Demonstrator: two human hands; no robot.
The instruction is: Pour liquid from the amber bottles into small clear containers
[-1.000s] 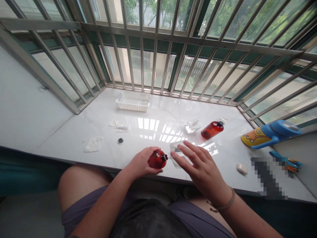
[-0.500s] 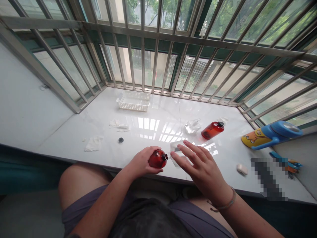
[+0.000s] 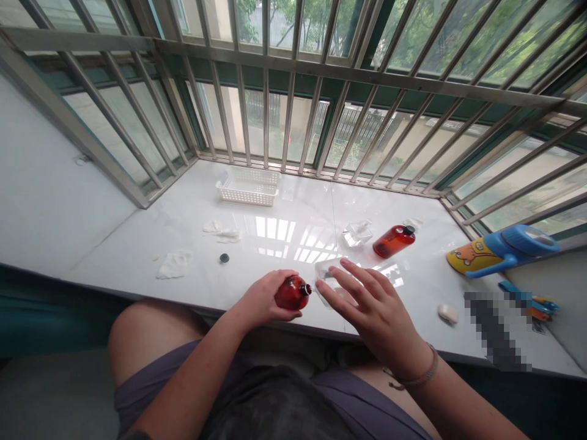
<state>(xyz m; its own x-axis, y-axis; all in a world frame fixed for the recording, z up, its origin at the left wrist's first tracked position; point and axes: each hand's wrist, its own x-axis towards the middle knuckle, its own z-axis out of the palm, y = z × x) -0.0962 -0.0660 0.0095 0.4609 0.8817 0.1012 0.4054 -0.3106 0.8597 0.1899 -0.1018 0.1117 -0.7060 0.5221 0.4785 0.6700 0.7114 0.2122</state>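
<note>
My left hand (image 3: 268, 296) is wrapped round a dark red see-through bottle (image 3: 290, 293). The bottle is tilted, its uncapped mouth facing right. Just beside that mouth is a clear container (image 3: 323, 294), with my right hand (image 3: 371, 299) around it. The fingers of that hand are spread and lie over the container; its thumb is hidden. To the left, a small black cap (image 3: 224, 258) rests on the counter. A second red bottle (image 3: 393, 242), with a black cap on, lies behind my right hand, and a clear glass piece (image 3: 358, 234) sits beside it.
A white perforated basket (image 3: 247, 190) stands at the back of the white counter. Crumpled tissues (image 3: 174, 265) lie at left. At right are a blue and yellow water bottle (image 3: 502, 247), a small pale case (image 3: 448, 313) and a blurred-out dark object (image 3: 495, 333). Metal bars (image 3: 293, 64) line the window.
</note>
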